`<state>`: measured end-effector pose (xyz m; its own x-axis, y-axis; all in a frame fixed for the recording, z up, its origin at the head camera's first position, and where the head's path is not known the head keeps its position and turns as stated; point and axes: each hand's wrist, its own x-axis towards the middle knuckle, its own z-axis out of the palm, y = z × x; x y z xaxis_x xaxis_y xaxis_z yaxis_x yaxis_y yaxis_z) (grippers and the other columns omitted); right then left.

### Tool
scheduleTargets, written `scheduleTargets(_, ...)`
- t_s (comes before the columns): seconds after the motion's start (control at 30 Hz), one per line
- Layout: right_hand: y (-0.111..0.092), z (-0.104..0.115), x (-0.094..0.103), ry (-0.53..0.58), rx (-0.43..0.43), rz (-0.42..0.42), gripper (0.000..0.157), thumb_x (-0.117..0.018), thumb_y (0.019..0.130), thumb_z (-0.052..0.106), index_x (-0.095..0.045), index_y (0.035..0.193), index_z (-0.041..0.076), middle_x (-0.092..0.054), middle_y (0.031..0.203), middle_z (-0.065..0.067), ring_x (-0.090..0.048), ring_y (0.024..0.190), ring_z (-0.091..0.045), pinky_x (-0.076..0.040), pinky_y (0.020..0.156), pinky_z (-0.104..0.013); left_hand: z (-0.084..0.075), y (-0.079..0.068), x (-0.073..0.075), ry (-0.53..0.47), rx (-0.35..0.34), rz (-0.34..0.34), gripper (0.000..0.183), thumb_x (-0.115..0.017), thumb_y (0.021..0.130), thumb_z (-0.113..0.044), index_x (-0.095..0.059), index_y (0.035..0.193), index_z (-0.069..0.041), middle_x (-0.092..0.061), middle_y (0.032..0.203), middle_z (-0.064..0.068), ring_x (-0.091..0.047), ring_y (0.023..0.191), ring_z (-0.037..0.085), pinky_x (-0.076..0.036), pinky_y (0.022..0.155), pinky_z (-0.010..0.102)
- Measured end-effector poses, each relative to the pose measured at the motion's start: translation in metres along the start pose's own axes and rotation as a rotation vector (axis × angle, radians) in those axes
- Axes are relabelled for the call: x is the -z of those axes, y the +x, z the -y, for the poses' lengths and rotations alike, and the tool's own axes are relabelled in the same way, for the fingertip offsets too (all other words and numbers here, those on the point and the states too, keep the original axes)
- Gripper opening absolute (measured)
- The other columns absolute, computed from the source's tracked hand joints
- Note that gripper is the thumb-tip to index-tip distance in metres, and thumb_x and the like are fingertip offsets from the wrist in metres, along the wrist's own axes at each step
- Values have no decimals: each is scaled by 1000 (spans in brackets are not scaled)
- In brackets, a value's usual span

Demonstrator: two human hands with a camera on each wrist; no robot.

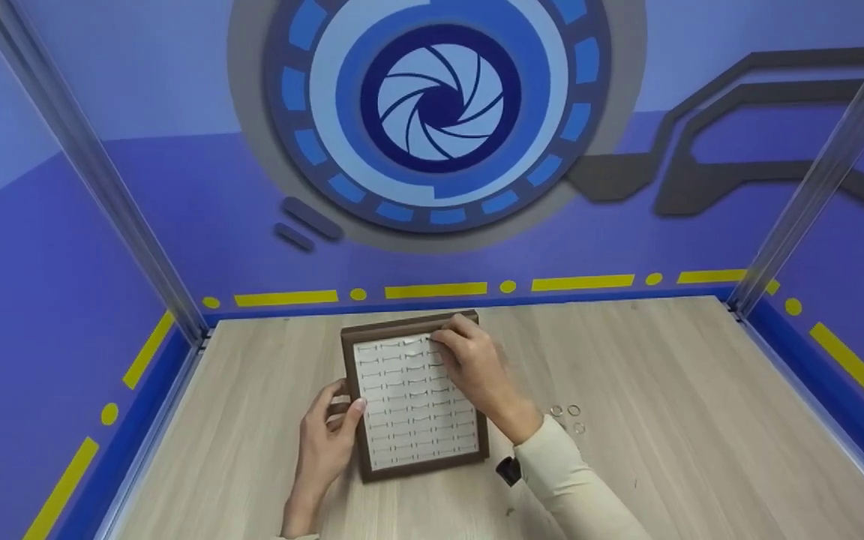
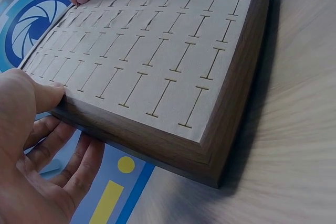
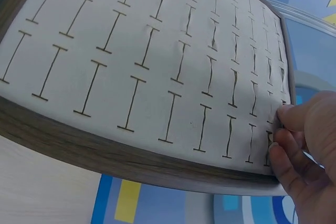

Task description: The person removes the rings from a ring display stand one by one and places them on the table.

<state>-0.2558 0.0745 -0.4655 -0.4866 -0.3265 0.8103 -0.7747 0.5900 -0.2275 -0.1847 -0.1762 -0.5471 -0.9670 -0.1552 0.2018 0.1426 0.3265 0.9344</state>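
A brown-framed ring display tray [image 1: 417, 405] with a pale slotted insert stands tilted on the table. My left hand [image 1: 325, 435] grips its left side, the thumb [image 2: 50, 97] on the frame's face and the other fingers behind it. At the top right of the insert, my right hand [image 1: 477, 364] pinches what looks like a ring at a slot, mostly hidden by the thumb and fingertips [image 3: 278, 156]. Some slots [image 3: 233, 87] near that hand gape, while those farther down lie flat. Rings [image 1: 574, 410] lie on the table to the right of the tray.
The wooden table [image 1: 672, 390] meets a blue printed back wall [image 1: 177, 210], with metal posts at both rear corners. A small black object [image 1: 508, 471] shows beside the right sleeve [image 1: 563, 469]. A tiny bit [image 1: 509, 511] lies near the front edge.
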Motion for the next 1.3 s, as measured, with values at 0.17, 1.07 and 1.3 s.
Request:
scheduleTargets(0.17,-1,-1,-1,-13,16,-8,12,-81,90,-7,-78,94,4,-67,92,-4,-67,79,-17,-60,67,-26,2,0,-1,3,-6,-5,44,-68,107,-21,-58,148,-7,-64,135,15,-68,115,28,-61,103,43)
scheduleTargets(1.07,0,0,6,14,37,-11,14,-81,88,-10,-78,93,3,-69,93,-5,-69,79,-17,-61,70,-23,2,0,-1,-11,-27,-8,42,-69,107,-21,-60,145,-7,-64,131,14,-69,112,26,-62,99,33)
scheduleTargets(1.3,-2,-1,9,24,54,-9,15,-81,89,-9,-77,94,5,-68,92,-5,-68,79,-16,-60,69,-24,3,1,-1,-2,-27,-10,42,-69,106,-19,-59,145,-6,-64,131,15,-69,111,27,-62,98,34)
